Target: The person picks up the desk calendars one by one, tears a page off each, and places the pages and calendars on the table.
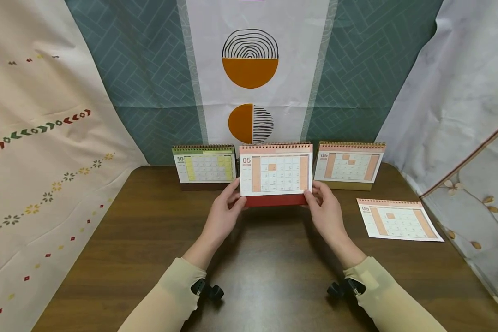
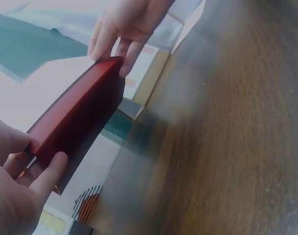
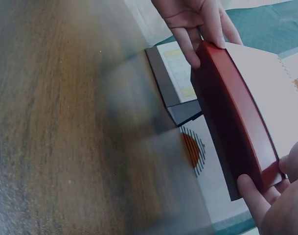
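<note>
A desk calendar (image 1: 275, 173) with a red base and a page marked 05 is held up off the table between both hands. My left hand (image 1: 225, 210) grips its lower left corner, thumb on the front and fingers beneath. At the lower right corner my right hand (image 1: 325, 210) pinches it the same way. Both wrist views show the red base (image 2: 78, 105) tilted, its underside dark, with fingertips curled under its ends. In the right wrist view the base (image 3: 239, 117) hangs clear of the wood.
Behind stand a green-topped calendar (image 1: 207, 167) marked 10 at left and a pink-topped calendar (image 1: 350, 166) marked 06 at right. A loose calendar sheet (image 1: 400, 221) marked 05 lies flat at the right. Patterned cloth (image 1: 145, 60) hangs behind the brown table (image 1: 149, 258).
</note>
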`<state>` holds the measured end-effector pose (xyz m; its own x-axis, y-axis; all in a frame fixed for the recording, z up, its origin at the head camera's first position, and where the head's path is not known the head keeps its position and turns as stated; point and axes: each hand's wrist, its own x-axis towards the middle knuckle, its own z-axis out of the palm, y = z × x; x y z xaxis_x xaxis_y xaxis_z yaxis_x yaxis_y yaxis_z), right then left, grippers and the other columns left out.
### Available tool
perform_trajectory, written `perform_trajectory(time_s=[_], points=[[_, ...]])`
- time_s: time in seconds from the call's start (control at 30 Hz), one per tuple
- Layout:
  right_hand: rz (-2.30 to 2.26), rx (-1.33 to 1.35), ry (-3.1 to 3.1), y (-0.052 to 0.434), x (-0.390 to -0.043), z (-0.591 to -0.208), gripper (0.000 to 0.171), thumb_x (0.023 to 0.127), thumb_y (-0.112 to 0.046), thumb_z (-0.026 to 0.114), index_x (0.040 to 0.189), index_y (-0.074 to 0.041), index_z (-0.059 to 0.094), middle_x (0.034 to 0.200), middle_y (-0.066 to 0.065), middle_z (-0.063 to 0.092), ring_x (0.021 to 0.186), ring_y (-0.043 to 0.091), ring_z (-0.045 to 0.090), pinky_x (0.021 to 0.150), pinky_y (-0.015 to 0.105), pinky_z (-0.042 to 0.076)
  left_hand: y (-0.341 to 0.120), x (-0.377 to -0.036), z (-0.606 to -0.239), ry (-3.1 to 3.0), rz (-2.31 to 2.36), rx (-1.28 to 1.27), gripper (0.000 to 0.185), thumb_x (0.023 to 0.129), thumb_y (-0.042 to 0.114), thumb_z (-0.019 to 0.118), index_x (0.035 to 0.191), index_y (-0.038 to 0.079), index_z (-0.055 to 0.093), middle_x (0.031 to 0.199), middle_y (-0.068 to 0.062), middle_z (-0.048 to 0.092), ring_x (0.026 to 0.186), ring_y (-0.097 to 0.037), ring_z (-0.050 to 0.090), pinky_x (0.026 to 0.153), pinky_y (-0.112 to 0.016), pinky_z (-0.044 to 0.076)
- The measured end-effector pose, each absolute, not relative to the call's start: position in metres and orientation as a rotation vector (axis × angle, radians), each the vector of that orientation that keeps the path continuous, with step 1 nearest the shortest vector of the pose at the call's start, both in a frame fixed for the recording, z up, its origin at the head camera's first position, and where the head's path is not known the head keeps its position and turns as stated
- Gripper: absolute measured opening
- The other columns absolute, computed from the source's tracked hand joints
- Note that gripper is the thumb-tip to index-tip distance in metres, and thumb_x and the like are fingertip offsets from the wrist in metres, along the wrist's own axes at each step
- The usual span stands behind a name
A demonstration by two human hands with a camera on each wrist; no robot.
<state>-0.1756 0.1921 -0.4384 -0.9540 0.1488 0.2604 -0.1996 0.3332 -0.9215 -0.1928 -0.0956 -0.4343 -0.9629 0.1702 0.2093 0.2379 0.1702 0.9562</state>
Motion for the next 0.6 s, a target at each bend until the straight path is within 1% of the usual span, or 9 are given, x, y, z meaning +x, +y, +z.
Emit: perform_trajectory(time_s=[0.07, 0.13, 0.23, 0.33, 0.47, 0.6], points=[[1.635, 0.051, -2.316, 0.1923, -0.1753, -0.4383, 0.042, 0.114, -0.010, 0.063, 0.153, 0.003, 0.054, 0.130, 0.025, 0.072, 0.107, 0.033, 0.072, 0.085, 0.029, 0.063, -0.0970, -0.1908, -0.4333, -2.374, -1.925, -0.419, 0.062, 0.110, 0.005, 0.068, 0.168, 0.012, 0.047, 0.130, -0.015, 0.077, 0.118, -0.027, 0.074, 0.102, -0.046, 0.059], [1.607, 0.061, -2.324, 0.1926, -0.1751, -0.4377, 0.041, 0.113, -0.011, 0.065, 0.151, 0.001, 0.056, 0.128, 0.023, 0.073, 0.106, 0.033, 0.072, 0.085, 0.027, 0.062, -0.0978, -0.1896, -0.4314, -2.388, -1.895, -0.427, 0.057, 0.110, 0.007, 0.068, 0.165, 0.011, 0.051, 0.131, -0.014, 0.077, 0.120, -0.025, 0.073, 0.101, -0.046, 0.058], [1.523, 0.078, -2.355, 0.1936, -0.1764, -0.4391, 0.045, 0.111, -0.012, 0.070, 0.153, -0.002, 0.057, 0.128, 0.019, 0.075, 0.105, 0.030, 0.072, 0.083, 0.021, 0.057, -0.0986, -0.1888, -0.4290, -2.404, -1.864, -0.427, 0.046, 0.111, 0.010, 0.068, 0.156, 0.010, 0.060, 0.127, -0.011, 0.079, 0.116, -0.023, 0.073, 0.097, -0.044, 0.057], [1.452, 0.096, -2.383, 0.1938, -0.1767, -0.4392, 0.055, 0.108, -0.011, 0.075, 0.158, -0.005, 0.055, 0.130, 0.017, 0.075, 0.105, 0.029, 0.071, 0.080, 0.017, 0.051, -0.0998, -0.1892, -0.4283, -2.409, -1.842, -0.422, 0.035, 0.111, 0.010, 0.069, 0.146, 0.009, 0.067, 0.123, -0.009, 0.080, 0.109, -0.023, 0.073, 0.093, -0.043, 0.056], [1.422, 0.118, -2.385, 0.1937, -0.1766, -0.4394, 0.068, 0.105, -0.008, 0.078, 0.166, -0.010, 0.048, 0.129, 0.017, 0.074, 0.105, 0.029, 0.070, 0.079, 0.014, 0.051, -0.1011, -0.1892, -0.4268, -2.408, -1.821, -0.411, 0.028, 0.111, 0.011, 0.069, 0.139, 0.009, 0.072, 0.117, -0.008, 0.082, 0.103, -0.022, 0.072, 0.091, -0.042, 0.053], [1.420, 0.142, -2.360, 0.1931, -0.1770, -0.4395, 0.075, 0.104, -0.007, 0.078, 0.170, -0.015, 0.044, 0.126, 0.017, 0.072, 0.103, 0.028, 0.069, 0.078, 0.012, 0.052, -0.1019, -0.1885, -0.4243, -2.402, -1.834, -0.388, 0.024, 0.111, 0.012, 0.068, 0.135, 0.007, 0.073, 0.115, -0.007, 0.082, 0.102, -0.022, 0.072, 0.092, -0.042, 0.054]])
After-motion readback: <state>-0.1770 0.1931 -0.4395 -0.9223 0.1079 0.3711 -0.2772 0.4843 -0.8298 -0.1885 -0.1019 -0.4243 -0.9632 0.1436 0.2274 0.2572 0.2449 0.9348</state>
